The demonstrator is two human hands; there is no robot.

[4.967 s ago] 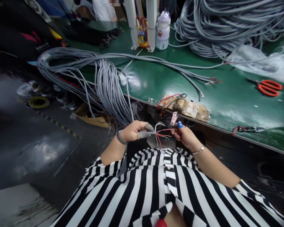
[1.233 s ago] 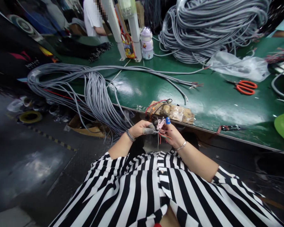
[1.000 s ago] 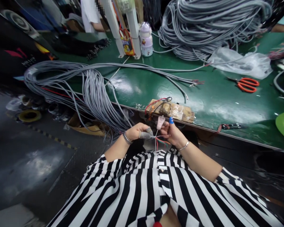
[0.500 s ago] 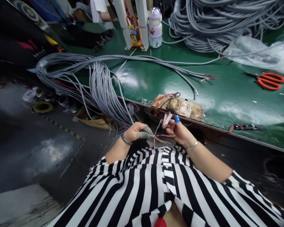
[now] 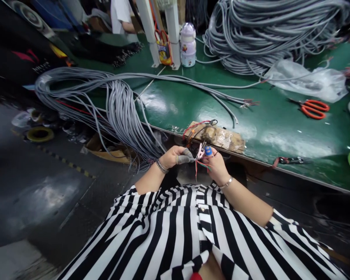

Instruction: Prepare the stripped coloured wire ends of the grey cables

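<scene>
My left hand [image 5: 177, 156], grey covers on its fingertips, pinches the end of a grey cable. Thin coloured wires [image 5: 202, 164], red and green among them, fan out of that end toward my right hand. My right hand [image 5: 217, 165] is closed close beside it, a blue cover on the thumb, with its fingers at the wires. A small pale pink clip-like piece [image 5: 200, 151] stands between the hands, touching or just behind the right fingertips; whether it is held I cannot tell. Just beyond lies a taped wooden block [image 5: 221, 139] at the bench edge.
A grey cable bundle [image 5: 124, 101] hangs over the green bench [image 5: 177, 105] edge at left. A large cable coil [image 5: 268, 35], plastic bag [image 5: 309, 81], orange-handled scissors [image 5: 313, 109], a dark hand tool [image 5: 293, 160] and a lilac bottle [image 5: 188, 46] are on the bench. A person [image 5: 120, 17] is behind.
My hands have come closer together, and the right fingers have moved in to the wires near the cable end. The view has shifted slightly.
</scene>
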